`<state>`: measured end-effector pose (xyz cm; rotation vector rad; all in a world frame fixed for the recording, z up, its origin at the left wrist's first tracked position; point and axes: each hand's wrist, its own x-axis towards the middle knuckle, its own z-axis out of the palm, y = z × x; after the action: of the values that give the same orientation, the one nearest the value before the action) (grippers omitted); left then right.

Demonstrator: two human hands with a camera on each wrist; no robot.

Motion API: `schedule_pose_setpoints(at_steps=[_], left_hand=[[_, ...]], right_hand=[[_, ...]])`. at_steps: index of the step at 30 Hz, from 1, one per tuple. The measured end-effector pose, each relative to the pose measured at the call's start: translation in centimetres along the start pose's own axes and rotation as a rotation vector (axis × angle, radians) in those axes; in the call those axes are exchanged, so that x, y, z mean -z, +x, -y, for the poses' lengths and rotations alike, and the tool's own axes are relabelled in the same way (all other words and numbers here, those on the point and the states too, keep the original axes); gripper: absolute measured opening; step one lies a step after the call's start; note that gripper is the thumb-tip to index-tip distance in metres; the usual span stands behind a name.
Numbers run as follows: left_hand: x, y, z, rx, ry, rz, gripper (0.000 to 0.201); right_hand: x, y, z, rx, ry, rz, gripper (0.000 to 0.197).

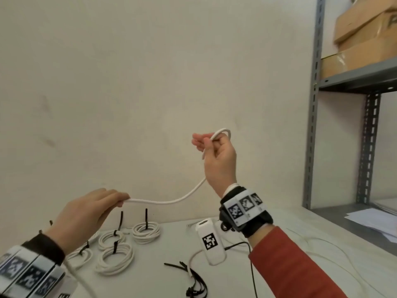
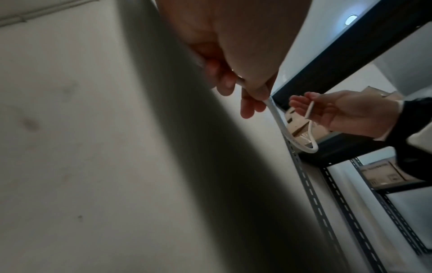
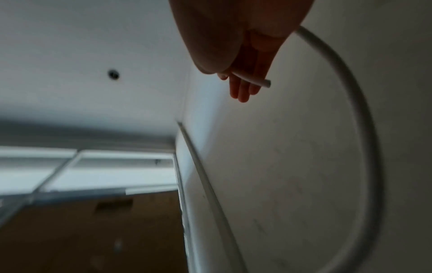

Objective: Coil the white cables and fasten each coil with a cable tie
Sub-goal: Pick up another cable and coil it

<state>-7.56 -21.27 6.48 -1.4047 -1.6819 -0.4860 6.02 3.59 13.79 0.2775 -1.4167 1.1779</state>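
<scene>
**Q:** Above the white table, what is each hand doing?

**A:** Both hands hold one white cable in the air. The right hand, raised higher, has thumb and curled fingers closed on the cable close to its cut end, with a small loop arching over the top of the hand. The short free end points down and to the left. The left hand, lower and nearer the table, pinches the same cable between thumb and fingertips. Neither hand is spread wide.

**Q:** Which way does the cable run?

**A:** Between the hands its long axis runs roughly left to right, sagging a little, then climbing steeply to the right hand. Behind the left hand it drops toward the table edge and out of view.

**Q:** How will it handle?

**A:** It looks light and bendy but springy: it holds smooth curves without kinking, so a coil will likely want to open unless pinched. The smooth jacket may slide through fingers. Holding the first loop in the right hand and feeding with the left seems sensible.

**Q:** What else is there?

**A:** Several tied coils lie on the table, with loose black cable ties nearer the person.
</scene>
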Motion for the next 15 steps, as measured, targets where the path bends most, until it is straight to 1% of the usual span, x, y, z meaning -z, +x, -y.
schedule_pose_setpoints(at_steps=[1, 2, 5, 6, 7, 8, 9, 11, 15], left_hand=[[0.0, 0.3, -0.3, -0.036, 0.008, -0.007, 0.040], [0.1, 0.6, -0.5, -0.067, 0.015, -0.016, 0.040], [0.7, 1.5, -0.7, -0.120, 0.051, -0.014, 0.037], [1.0, 1.8, -0.5, -0.125, 0.076, -0.007, 0.033], [1.2, 2.0, -0.1, -0.121, 0.101, -0.002, 0.030], [1.4, 2.2, 0.2, -0.113, 0.122, -0.001, 0.028], [1.5, 2.4, 0.6, -0.105, 0.140, -0.006, 0.028], [1.8, 2.9, 1.0, -0.100, 0.160, -0.030, 0.029], [2.2, 4.1, 1.2, -0.106, 0.145, -0.111, 0.029]], right_hand=[[0.1, 0.0, -0.4, 0.062, -0.150, 0.070, 0.013], [0.4, -0.1, -0.7, 0.112, -0.306, 0.173, 0.010], [1.0, -0.3, -1.4, 0.222, -0.793, 0.601, 0.010], [1.2, -0.5, -1.4, 0.244, -0.906, 0.733, 0.011], [1.3, -0.8, -1.4, 0.244, -0.963, 0.840, 0.012], [1.5, -1.2, -1.3, 0.223, -0.971, 0.924, 0.011], [1.6, -1.6, -1.1, 0.199, -0.954, 0.983, 0.010], [1.9, -2.1, -1.0, 0.170, -0.937, 1.047, 0.009], [1.8, -2.8, -0.6, 0.203, -0.982, 1.105, 0.016]])
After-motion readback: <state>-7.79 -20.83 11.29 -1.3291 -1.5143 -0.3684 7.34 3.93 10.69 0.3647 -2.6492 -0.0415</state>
